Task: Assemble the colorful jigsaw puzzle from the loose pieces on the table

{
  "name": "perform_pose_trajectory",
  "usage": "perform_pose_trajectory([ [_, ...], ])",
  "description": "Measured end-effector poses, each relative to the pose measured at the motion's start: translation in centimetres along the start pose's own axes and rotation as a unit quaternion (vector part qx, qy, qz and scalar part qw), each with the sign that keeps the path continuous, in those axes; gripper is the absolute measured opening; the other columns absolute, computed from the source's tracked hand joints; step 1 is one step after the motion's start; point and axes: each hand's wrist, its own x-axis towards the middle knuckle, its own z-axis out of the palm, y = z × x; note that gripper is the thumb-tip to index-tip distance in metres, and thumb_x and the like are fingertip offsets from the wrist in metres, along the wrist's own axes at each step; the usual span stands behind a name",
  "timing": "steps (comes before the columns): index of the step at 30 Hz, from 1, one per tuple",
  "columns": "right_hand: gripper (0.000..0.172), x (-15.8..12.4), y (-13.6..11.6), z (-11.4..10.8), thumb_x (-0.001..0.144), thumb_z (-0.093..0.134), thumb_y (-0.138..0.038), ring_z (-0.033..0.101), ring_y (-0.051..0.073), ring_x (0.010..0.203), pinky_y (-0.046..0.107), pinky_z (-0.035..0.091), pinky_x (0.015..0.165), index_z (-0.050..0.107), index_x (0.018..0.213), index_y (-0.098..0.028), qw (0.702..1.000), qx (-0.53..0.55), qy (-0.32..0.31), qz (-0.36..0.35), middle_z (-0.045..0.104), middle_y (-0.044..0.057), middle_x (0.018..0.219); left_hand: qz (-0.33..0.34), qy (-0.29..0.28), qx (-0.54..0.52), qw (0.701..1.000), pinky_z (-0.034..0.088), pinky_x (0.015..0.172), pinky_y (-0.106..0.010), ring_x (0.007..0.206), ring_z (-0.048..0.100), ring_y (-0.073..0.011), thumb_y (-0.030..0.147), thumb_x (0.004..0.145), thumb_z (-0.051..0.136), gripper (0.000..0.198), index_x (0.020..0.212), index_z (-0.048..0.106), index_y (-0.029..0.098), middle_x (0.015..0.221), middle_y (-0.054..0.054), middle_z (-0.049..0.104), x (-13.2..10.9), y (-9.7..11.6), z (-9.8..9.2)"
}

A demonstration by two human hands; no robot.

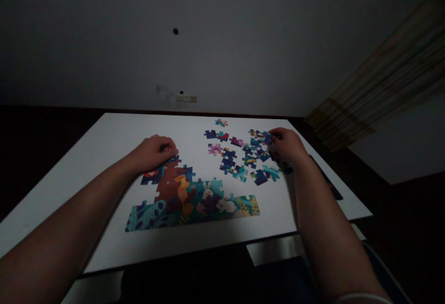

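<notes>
A partly joined jigsaw puzzle lies on the white table, showing a brown bear, white rabbits and leaves. My left hand rests at its upper left edge, with the fingers curled and the tips pressed together by the top pieces. Whatever may be between those fingertips is hidden. Over at the right, my right hand pinches a dark blue puzzle piece at the far side of the loose pieces. Those loose puzzle pieces lie scattered between the two hands, some overlapping. Others sit partly under my right hand.
The white table has its front edge close to me. A dark flat object lies at its right side, partly behind my right forearm. Beyond stands a grey wall with sockets; a curtain hangs at the right.
</notes>
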Motion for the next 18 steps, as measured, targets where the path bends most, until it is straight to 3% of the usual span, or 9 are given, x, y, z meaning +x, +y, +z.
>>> perform_pose_trajectory([
  [8,0.031,0.12,0.18,-0.16,0.099,0.073,-0.031,0.086,0.034,0.095,0.047,0.067,0.093,0.088,0.123,-0.02,0.999,0.038,0.009,0.007,0.09,0.016,0.112,-0.01,0.0,0.018,1.0,0.048,0.081,-0.041,0.086,0.07,-0.0288,0.059,0.094,0.07,0.036,0.091,0.086,0.026,0.086,-0.008,0.077,0.06,0.2,-0.08],
  [15,0.033,-0.01,0.64,-0.4,0.094,0.074,-0.024,0.086,0.036,0.092,0.046,0.065,0.085,0.091,0.123,-0.023,0.997,-0.065,-0.007,0.05,0.09,0.015,0.108,-0.011,-0.001,0.003,1.0,0.049,0.08,-0.04,0.086,0.07,-0.0275,0.058,0.091,0.072,0.034,0.091,0.085,0.026,0.086,-0.008,0.077,0.1,0.05,-0.03],
  [18,0.042,-0.02,0.54,-0.2,0.098,0.074,-0.028,0.086,0.039,0.106,0.047,0.065,0.094,0.09,0.135,-0.022,0.996,-0.085,-0.037,-0.008,0.09,0.016,0.112,-0.012,-0.005,-0.001,1.0,0.047,0.078,-0.039,0.083,0.069,-0.0266,0.058,0.092,0.072,0.035,0.09,0.085,0.026,0.085,-0.008,0.077,0.13,0.03,-0.02],
])
